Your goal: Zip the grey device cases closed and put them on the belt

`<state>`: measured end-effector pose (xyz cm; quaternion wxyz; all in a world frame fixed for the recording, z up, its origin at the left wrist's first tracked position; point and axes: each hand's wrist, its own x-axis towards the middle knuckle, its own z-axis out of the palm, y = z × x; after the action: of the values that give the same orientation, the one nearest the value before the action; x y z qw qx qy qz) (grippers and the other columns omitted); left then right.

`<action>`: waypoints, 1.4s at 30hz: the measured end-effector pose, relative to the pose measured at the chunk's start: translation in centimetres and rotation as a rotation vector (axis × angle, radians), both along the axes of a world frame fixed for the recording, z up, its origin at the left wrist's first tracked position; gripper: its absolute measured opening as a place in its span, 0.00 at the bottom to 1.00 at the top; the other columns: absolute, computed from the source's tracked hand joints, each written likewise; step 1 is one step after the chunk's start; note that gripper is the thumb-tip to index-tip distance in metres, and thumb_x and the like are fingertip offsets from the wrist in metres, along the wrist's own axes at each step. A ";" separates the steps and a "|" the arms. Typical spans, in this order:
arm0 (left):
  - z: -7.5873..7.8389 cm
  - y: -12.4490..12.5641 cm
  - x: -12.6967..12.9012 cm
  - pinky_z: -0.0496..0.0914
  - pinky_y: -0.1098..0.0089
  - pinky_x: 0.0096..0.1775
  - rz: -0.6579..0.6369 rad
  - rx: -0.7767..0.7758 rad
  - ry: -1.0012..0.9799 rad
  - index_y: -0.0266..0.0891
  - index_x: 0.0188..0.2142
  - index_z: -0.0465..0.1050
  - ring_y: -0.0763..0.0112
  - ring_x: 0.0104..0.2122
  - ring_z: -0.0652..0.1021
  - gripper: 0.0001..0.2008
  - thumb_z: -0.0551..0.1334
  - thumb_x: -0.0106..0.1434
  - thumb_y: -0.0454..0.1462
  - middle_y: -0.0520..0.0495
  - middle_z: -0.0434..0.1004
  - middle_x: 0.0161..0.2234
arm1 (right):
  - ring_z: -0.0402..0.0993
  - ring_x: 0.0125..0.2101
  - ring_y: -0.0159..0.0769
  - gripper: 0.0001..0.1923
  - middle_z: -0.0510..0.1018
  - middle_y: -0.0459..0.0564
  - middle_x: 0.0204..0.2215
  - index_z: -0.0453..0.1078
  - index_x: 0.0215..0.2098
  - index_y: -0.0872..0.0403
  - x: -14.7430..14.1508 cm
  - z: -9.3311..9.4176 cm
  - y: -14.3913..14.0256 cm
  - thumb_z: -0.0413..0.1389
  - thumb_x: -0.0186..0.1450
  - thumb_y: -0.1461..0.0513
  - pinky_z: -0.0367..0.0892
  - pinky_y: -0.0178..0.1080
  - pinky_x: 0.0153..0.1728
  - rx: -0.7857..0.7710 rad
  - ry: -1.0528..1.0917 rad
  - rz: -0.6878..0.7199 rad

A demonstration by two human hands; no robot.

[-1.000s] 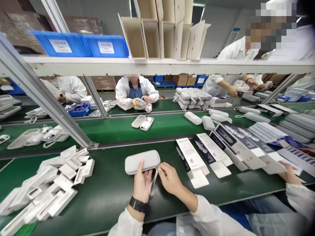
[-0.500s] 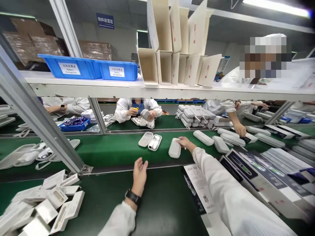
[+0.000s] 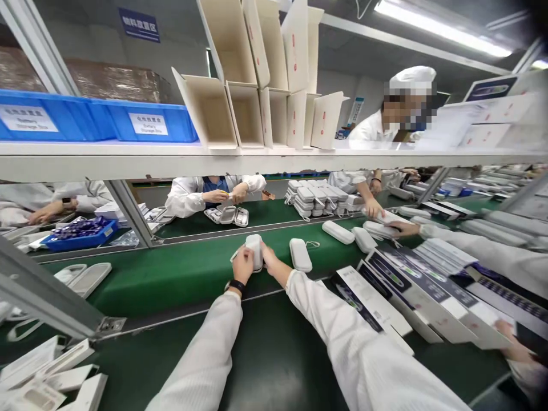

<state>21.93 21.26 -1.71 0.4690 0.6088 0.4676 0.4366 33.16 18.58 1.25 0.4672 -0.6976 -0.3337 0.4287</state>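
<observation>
A light grey zip case point(image 3: 256, 249) is held between my two hands over the green conveyor belt point(image 3: 171, 274). My left hand point(image 3: 243, 265) grips its left side with curled fingers. My right hand point(image 3: 269, 258) is pressed against its right side, the fingers partly hidden behind it. The lid looks folded over; I cannot tell whether it is fully closed. Just to the right, a second closed grey case point(image 3: 301, 255) lies on the belt, its wrist strap trailing.
Printed boxes point(image 3: 372, 302) lean in a row at right, white trays point(image 3: 47, 382) lie at lower left. A metal post point(image 3: 43, 285) stands at left. Overhead runs a shelf point(image 3: 257, 158) with blue bins point(image 3: 149, 123). A co-worker's hands point(image 3: 222, 195) work across the belt.
My right hand has let go of the closed case at right and moved left. Both hands now hold the case that lay open on the belt, its lid folded over. The view has shifted right.
</observation>
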 end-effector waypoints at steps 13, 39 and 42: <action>3.5 -17.3 -9.1 0.74 0.58 0.47 -0.293 -0.273 -0.363 0.33 0.52 0.70 0.53 0.45 0.79 0.36 0.73 0.51 0.53 0.34 0.78 0.48 | 0.72 0.50 0.41 0.23 0.74 0.53 0.50 0.63 0.53 0.51 -5.0 4.1 -21.7 0.62 0.60 0.63 0.69 0.46 0.53 0.532 -0.232 0.311; 13.8 -25.5 -20.4 0.71 0.71 0.35 -1.399 -0.091 0.780 0.43 0.42 0.76 0.62 0.35 0.81 0.34 0.78 0.36 0.52 0.53 0.83 0.38 | 0.74 0.35 0.35 0.10 0.81 0.50 0.36 0.69 0.50 0.55 -7.4 13.7 -33.1 0.51 0.74 0.60 0.61 0.38 0.38 0.595 -1.189 1.350; 14.0 -25.4 -20.4 0.71 0.72 0.33 -1.381 -0.096 0.793 0.42 0.40 0.75 0.63 0.35 0.80 0.33 0.78 0.36 0.51 0.53 0.83 0.38 | 0.75 0.35 0.36 0.11 0.81 0.49 0.37 0.69 0.49 0.54 -6.9 13.3 -33.0 0.55 0.71 0.58 0.63 0.38 0.38 0.473 -1.052 1.267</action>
<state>1.50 -4.17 12.26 0.4578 0.8501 0.1348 -0.2225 26.27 -14.39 14.59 0.0570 -0.3718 -0.9146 0.1485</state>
